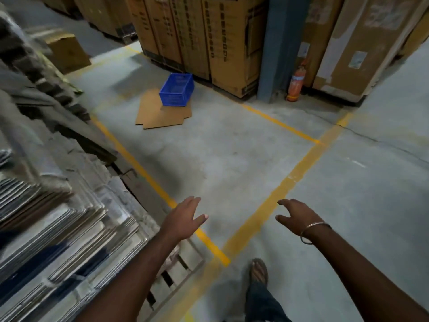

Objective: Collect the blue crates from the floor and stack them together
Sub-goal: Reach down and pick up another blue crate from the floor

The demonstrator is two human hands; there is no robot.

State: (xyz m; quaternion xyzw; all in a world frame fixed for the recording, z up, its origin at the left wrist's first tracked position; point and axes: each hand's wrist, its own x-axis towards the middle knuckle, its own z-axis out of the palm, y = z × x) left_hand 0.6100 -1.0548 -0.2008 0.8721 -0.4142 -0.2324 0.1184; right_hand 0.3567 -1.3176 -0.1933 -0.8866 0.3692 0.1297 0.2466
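Note:
One blue plastic crate (177, 90) stands upright on flattened cardboard sheets (162, 111) on the grey floor, far ahead near the tall cartons. My left hand (183, 217) is held out low in front of me, fingers apart, holding nothing. My right hand (296, 216), with a metal bangle on the wrist, is also stretched forward with its fingers spread and empty. Both hands are well short of the crate. No other blue crate is in view.
Stacked flat cardboard on a wooden pallet (58, 217) fills the left side. Tall brown cartons (222, 40) and a blue pillar (278, 47) stand at the back, with a red fire extinguisher (295, 86) beside the pillar. Yellow floor lines (278, 194) cross the concrete. My sandalled foot (259, 270) is below.

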